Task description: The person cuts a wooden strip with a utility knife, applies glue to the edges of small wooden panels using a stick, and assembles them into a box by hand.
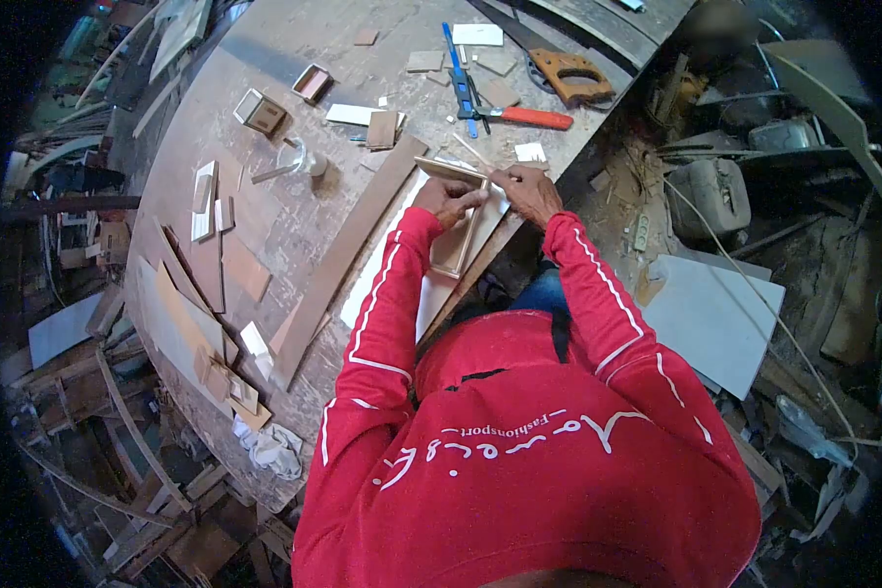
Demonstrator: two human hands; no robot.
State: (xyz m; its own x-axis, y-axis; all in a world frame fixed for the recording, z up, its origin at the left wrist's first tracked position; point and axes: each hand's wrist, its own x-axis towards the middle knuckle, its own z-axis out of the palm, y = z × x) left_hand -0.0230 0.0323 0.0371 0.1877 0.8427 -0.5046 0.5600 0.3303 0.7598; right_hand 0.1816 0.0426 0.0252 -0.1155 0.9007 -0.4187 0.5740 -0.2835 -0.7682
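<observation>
Small rectangular light-wood frame (454, 240) lies on a white flat board (387, 269) on the grey workbench (265, 211), 12 o'clock from the chest. Left hand (448, 201) is on the frame's top rail, fingers curled and pressed together over it. Right hand (527, 191) is at the 3 o'clock corner, fingers pinching a thin pale wooden stick (471, 150). Brown-handled handsaw (570, 76) is at 1 o'clock, well apart from the hands.

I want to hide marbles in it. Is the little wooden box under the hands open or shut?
Open: the wooden box lies with no lid on it, and its inside shows between the thin walls.
</observation>
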